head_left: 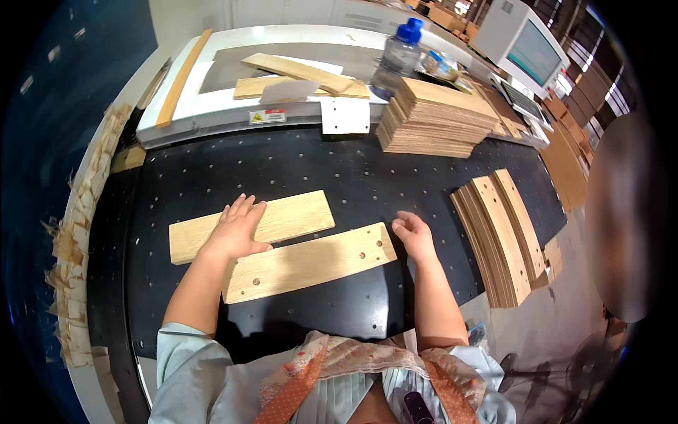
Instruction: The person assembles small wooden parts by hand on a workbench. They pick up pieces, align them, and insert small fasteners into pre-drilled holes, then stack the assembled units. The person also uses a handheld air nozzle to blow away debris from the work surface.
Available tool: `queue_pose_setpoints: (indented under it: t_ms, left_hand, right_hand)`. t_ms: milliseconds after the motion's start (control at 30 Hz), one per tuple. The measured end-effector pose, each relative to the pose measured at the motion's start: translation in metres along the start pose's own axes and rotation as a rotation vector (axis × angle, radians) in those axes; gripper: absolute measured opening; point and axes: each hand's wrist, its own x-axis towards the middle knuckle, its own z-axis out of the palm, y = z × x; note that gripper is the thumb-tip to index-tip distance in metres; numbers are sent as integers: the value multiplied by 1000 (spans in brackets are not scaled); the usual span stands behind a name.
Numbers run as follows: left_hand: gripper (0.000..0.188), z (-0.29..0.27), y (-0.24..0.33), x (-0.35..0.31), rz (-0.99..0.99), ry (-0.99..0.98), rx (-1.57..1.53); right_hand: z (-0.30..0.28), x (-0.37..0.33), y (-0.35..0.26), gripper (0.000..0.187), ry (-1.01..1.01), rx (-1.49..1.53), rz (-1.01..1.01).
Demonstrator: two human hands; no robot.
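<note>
Two pale wooden boards lie side by side, slightly tilted, on the black table. The farther board (pixel 296 215) shows no holes. The nearer board (pixel 311 263) has several round holes, grouped toward its two ends. My left hand (pixel 236 230) rests on the farther board with fingers spread, its thumb reaching to the nearer board's far edge. Just past the nearer board's right end is my right hand (pixel 414 237), fingers curled in toward the thumb, with nothing visible in them.
The black tabletop (pixel 282 159) is dotted with small studs. To the right stands a stack of drilled boards (pixel 498 237); farther back is a taller stack of boards (pixel 438 116). Behind are a water bottle (pixel 397 60), loose wooden strips (pixel 304 74) and a monitor (pixel 526 46).
</note>
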Motion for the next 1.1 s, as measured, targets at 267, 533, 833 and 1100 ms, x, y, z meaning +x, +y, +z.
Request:
queue_pose_setpoints:
  t_ms: [267,533,833,1100]
  left_hand:
    - [103,0,-3,23,36,-78,19]
    - [99,10,13,13,69,107,111]
    - [106,39,79,-35,181,-120,125]
    - [99,46,89,-50,176,23,103]
  right_hand:
    - [-12,-48,53,31,286,-255,-346]
    - [-16,-54,36,28,255,-323,-356]
    - [-22,-55,40,28,235,-196,-346]
    - [-21,-56,35,28,218,-224,-330]
